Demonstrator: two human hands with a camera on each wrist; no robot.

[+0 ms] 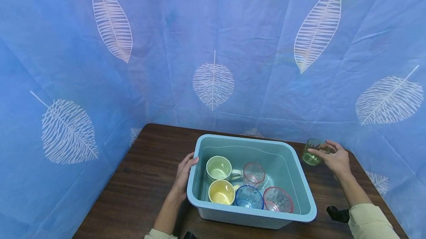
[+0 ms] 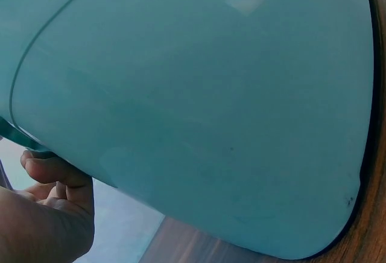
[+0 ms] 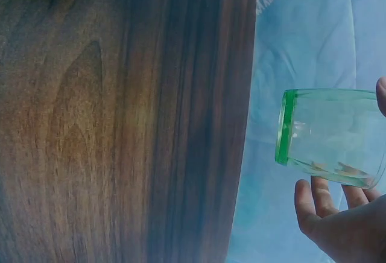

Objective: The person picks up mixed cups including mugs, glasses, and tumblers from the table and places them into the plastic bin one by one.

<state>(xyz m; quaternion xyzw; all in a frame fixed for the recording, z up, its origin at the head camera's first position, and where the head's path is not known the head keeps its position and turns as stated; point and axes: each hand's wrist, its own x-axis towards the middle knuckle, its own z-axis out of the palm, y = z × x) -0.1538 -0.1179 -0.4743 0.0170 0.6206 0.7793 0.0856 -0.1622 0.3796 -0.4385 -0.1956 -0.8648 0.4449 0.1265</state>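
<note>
My left hand (image 1: 183, 174) grips the left rim of a light blue-green plastic basin (image 1: 253, 211). In the left wrist view its outer wall (image 2: 211, 124) fills most of the picture, the fingers (image 2: 54, 169) curled at the rim. Off the basin's right side, my right hand (image 1: 337, 160) holds a clear green glass (image 1: 312, 154) between thumb and fingers. The right wrist view shows this glass (image 3: 329, 133) with its thick green base towards the table; part of the hand (image 3: 350, 230) lies outside the picture.
Inside the basin stand a pale green mug (image 1: 218, 168), a yellow mug (image 1: 221, 192), a blue-rimmed glass (image 1: 249, 197) and two red-rimmed glasses, one behind (image 1: 254, 174) and one in front (image 1: 277, 200). Beneath is a dark wooden table (image 1: 133, 194); a blue leaf-patterned curtain (image 1: 253, 46) surrounds it.
</note>
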